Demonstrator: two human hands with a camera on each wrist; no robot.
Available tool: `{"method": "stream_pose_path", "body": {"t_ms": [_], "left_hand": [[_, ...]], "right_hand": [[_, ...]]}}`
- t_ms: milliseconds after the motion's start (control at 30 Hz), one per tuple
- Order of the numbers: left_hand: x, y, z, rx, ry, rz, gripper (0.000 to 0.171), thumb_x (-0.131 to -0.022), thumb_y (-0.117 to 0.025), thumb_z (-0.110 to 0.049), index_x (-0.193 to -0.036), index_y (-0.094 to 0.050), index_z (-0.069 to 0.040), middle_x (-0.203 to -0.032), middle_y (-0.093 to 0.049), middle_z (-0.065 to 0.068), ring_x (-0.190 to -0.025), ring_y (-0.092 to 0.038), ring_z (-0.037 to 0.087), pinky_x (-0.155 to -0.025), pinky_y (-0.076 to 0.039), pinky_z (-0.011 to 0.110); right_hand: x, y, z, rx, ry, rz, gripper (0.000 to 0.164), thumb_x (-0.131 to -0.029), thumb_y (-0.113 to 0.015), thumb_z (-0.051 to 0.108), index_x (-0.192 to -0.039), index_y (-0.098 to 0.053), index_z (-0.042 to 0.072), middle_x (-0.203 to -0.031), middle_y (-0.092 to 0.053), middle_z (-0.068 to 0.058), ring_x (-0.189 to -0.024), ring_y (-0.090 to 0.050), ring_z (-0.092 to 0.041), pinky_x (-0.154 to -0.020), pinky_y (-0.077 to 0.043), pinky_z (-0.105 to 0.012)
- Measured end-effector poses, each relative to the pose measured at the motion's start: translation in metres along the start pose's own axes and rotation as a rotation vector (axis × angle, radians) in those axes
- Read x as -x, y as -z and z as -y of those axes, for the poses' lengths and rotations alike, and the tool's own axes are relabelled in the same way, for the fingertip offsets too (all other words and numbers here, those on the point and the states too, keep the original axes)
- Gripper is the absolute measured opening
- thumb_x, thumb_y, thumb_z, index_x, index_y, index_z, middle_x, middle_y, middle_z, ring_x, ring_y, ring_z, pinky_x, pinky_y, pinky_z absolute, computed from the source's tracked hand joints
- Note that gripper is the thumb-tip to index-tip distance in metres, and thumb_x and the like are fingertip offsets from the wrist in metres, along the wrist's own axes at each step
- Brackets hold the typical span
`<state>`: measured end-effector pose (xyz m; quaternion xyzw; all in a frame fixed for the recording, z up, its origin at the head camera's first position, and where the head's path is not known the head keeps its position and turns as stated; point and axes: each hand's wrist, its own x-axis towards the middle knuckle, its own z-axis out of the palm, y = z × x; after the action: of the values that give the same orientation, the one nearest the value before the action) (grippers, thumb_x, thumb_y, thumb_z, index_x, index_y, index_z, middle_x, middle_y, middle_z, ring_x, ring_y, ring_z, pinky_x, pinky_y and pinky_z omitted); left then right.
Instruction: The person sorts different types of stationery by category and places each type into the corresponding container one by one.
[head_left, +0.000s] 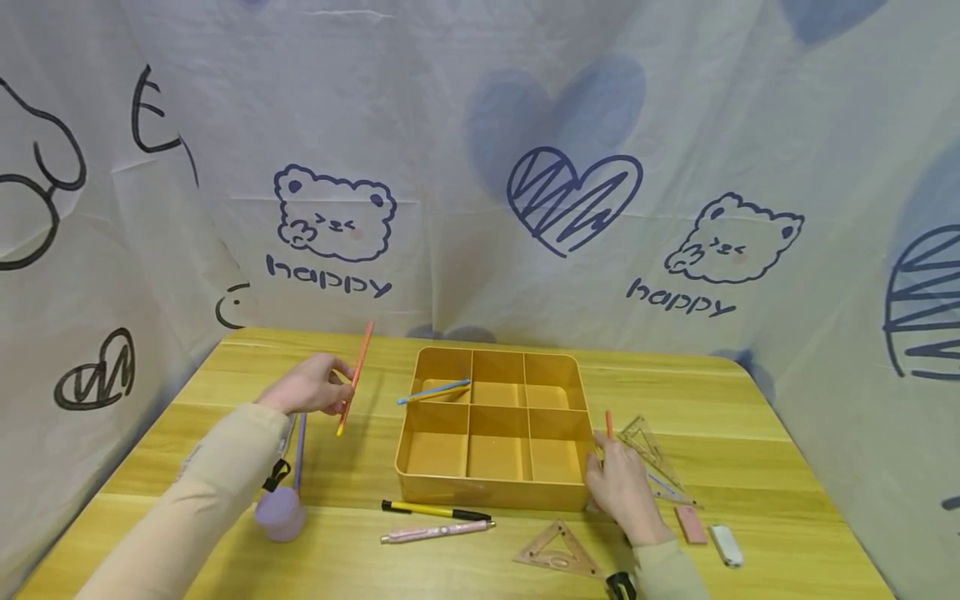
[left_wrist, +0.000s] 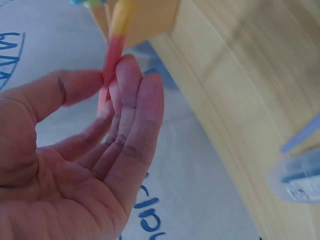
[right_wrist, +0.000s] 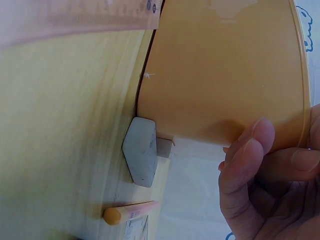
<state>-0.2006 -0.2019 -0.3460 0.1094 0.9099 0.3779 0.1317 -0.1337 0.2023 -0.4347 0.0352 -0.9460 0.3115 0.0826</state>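
Observation:
My left hand is raised over the table to the left of the divided box, pinching a red pencil with a yellow end between thumb and fingers. That pencil stands tilted, its yellow end low. The orange-yellow box has several compartments. A blue pencil and a yellow one beneath it lie across its back left compartment, ends over the rim. Beside the box's right wall is my right hand, its loosely bent fingers touching the outside near the corner. A pale grey block sits by the box under that hand.
A yellow-black pen and a pink pen lie before the box. Set squares, a pink eraser and a white eraser are at right. A purple cup and purple pencil stand left.

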Motion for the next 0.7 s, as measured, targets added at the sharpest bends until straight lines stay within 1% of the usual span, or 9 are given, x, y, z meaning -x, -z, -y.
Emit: {"method": "stream_pose_path", "body": {"t_ms": [133, 267, 333, 433, 533, 633, 700], "left_hand": [[0.0, -0.004, -0.009, 0.063, -0.025, -0.011, 0.027, -0.092, -0.046, 0.007, -0.115, -0.048, 0.021, -0.078, -0.063, 0.02, -0.061, -0.063, 0.019, -0.063, -0.061, 0.036], [0.002, -0.009, -0.016, 0.168, -0.026, 0.0, 0.029, -0.097, -0.04, 0.004, -0.122, -0.045, 0.02, -0.087, -0.057, 0.019, -0.067, -0.062, 0.023, -0.065, -0.061, 0.036], [0.003, -0.012, -0.019, 0.24, -0.033, 0.014, 0.032, -0.1, -0.038, 0.002, -0.126, -0.043, 0.019, -0.091, -0.052, 0.019, -0.068, -0.06, 0.022, -0.065, -0.061, 0.035], [0.005, -0.019, -0.024, 0.334, -0.057, 0.024, 0.033, -0.102, -0.035, 0.0, -0.129, -0.041, 0.018, -0.088, -0.047, 0.016, -0.065, -0.055, 0.017, -0.06, -0.059, 0.03], [0.005, -0.028, -0.026, 0.381, -0.079, 0.024, 0.032, -0.104, -0.034, -0.002, -0.127, -0.042, 0.018, -0.082, -0.044, 0.01, -0.06, -0.049, 0.013, -0.05, -0.052, 0.022], [0.005, -0.036, -0.027, 0.423, -0.073, 0.034, 0.029, -0.105, -0.033, -0.005, -0.123, -0.045, 0.015, -0.079, -0.041, 0.007, -0.056, -0.041, 0.01, -0.043, -0.039, 0.016], [0.004, -0.04, -0.028, 0.437, -0.064, 0.035, 0.029, -0.106, -0.034, -0.008, -0.12, -0.048, 0.013, -0.078, -0.04, 0.006, -0.053, -0.035, 0.008, -0.041, -0.031, 0.016]], "right_hand": [[0.001, 0.001, 0.001, -0.008, 0.001, 0.004, 0.041, -0.091, -0.049, 0.0, -0.127, -0.049, -0.019, -0.032, -0.039, 0.005, -0.024, -0.025, -0.001, -0.026, -0.024, -0.018], [0.001, 0.001, 0.0, -0.001, 0.006, -0.005, 0.041, -0.09, -0.049, -0.001, -0.127, -0.05, -0.019, -0.033, -0.037, 0.006, -0.025, -0.024, -0.001, -0.026, -0.023, -0.018], [0.001, 0.001, 0.0, 0.003, 0.008, -0.01, 0.04, -0.09, -0.05, -0.001, -0.126, -0.051, -0.019, -0.033, -0.036, 0.006, -0.025, -0.023, -0.001, -0.026, -0.022, -0.018], [0.001, 0.001, 0.0, 0.006, 0.012, -0.013, 0.04, -0.09, -0.05, -0.001, -0.126, -0.051, -0.019, -0.033, -0.036, 0.007, -0.026, -0.022, 0.0, -0.026, -0.022, -0.017], [0.001, 0.001, 0.0, 0.001, 0.007, -0.007, 0.04, -0.09, -0.05, -0.001, -0.126, -0.051, -0.019, -0.033, -0.037, 0.006, -0.025, -0.024, -0.001, -0.026, -0.023, -0.018], [0.001, 0.001, 0.0, -0.005, 0.0, 0.002, 0.041, -0.091, -0.049, -0.001, -0.127, -0.05, -0.019, -0.033, -0.039, 0.005, -0.025, -0.026, -0.001, -0.026, -0.024, -0.018], [0.0, 0.001, 0.001, -0.009, 0.001, 0.006, 0.041, -0.091, -0.049, -0.001, -0.128, -0.05, -0.019, -0.033, -0.04, 0.005, -0.024, -0.027, -0.002, -0.026, -0.025, -0.019]]}}
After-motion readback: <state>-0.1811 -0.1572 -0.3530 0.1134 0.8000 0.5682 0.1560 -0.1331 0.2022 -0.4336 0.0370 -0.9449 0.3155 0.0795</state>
